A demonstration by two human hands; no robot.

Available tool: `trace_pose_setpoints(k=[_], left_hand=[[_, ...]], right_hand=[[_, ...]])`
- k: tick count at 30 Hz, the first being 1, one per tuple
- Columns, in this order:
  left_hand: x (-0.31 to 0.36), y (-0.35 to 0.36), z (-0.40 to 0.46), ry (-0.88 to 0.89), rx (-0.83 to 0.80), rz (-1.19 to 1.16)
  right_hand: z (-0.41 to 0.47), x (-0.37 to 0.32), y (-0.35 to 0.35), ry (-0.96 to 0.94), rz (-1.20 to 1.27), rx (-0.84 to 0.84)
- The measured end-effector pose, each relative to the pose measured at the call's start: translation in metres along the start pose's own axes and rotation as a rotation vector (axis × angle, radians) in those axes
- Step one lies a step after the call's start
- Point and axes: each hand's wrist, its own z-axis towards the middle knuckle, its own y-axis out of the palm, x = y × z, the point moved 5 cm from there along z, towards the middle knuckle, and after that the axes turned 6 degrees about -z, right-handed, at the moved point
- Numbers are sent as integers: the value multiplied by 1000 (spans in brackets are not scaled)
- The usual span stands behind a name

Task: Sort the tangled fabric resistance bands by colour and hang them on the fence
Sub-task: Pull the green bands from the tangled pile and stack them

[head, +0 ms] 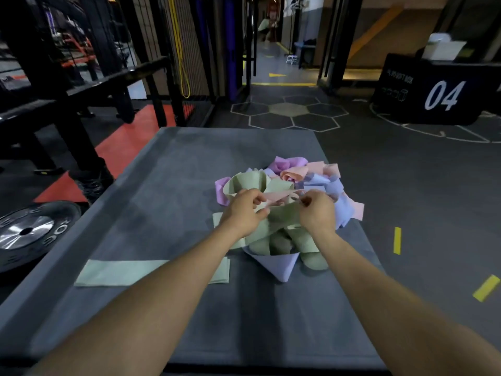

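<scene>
A tangled heap of fabric bands (292, 180) in pale green, pink, purple and blue lies on a grey mat (189, 164). My left hand (244, 210) and my right hand (315, 210) both pinch a pale green band (282, 215) at the top of the heap, holding it stretched between them, with a pink band (276, 196) crossing just behind. One green band (122, 272) lies flat and apart on the mat at the near left. A blue band (279, 264) pokes out at the heap's near side. A black wire fence (200, 112) stands beyond the mat, far left.
A weight plate (29, 229) lies on the floor to the left of the mat. Black rack frames (67, 104) stand at the far left. A black box marked 04 (439, 96) sits at the far right. Someone crouches far down the corridor (267, 25).
</scene>
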Motion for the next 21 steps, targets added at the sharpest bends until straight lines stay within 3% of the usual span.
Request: trace_pose_setpoints(k=[5, 10, 21], left_hand=[[30, 0, 8, 6, -87, -173], [43, -24, 8, 39, 18, -35], [19, -85, -29, -52, -39, -187]], right_hand=[[10, -41, -30, -34, 198, 46], [11, -75, -52, -52, 336, 50], [-2, -90, -78, 122, 503, 99]])
